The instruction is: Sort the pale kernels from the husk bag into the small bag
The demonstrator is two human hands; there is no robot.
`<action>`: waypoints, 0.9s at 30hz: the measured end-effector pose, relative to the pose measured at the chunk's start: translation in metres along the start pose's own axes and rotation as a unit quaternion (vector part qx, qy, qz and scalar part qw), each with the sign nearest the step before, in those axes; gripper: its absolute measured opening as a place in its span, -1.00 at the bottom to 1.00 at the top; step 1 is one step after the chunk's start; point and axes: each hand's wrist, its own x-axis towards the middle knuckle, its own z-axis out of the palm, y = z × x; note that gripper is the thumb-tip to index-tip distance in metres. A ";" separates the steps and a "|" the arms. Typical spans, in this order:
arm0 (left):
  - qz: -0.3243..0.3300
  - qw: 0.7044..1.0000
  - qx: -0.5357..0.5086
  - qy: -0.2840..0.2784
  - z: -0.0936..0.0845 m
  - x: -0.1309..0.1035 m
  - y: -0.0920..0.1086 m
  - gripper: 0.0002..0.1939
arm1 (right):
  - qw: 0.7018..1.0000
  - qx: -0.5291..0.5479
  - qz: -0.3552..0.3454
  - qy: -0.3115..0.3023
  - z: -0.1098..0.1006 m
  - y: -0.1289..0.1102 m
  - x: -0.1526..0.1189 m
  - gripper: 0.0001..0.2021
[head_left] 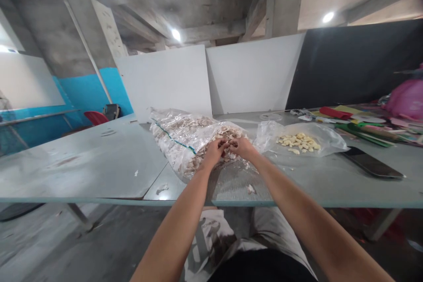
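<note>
Both my hands meet over the mouth of a large clear plastic bag (176,123) full of papery, brownish-white skins (231,131). My left hand (215,152) has its fingers bent and drawn together at the near edge of the pile. Just beside it, my right hand (243,147) is curled the same way, fingertips almost touching the left ones. Anything pinched between them is too small and hidden to name. To the right, pale yellow pieces like peeled garlic cloves (299,142) lie heaped on a second clear plastic bag (333,141).
A dark phone (373,163) lies on the grey table (109,163), right of the pale pieces. Farther right are coloured sheets (366,130) and a pink bag (406,101). White panels (254,75) stand along the back edge. Skin scraps (251,189) lie near the front edge.
</note>
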 end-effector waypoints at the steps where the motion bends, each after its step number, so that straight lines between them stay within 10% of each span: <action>1: 0.005 1.000 0.008 -0.003 0.000 -0.001 0.001 -0.63 | 1.000 -0.009 -0.003 0.002 0.000 0.001 0.001 -0.76; 27: 0.045 0.994 0.075 0.064 0.001 0.006 -0.008 -0.67 | 0.996 -0.039 -0.023 0.077 0.002 0.003 0.000 -0.72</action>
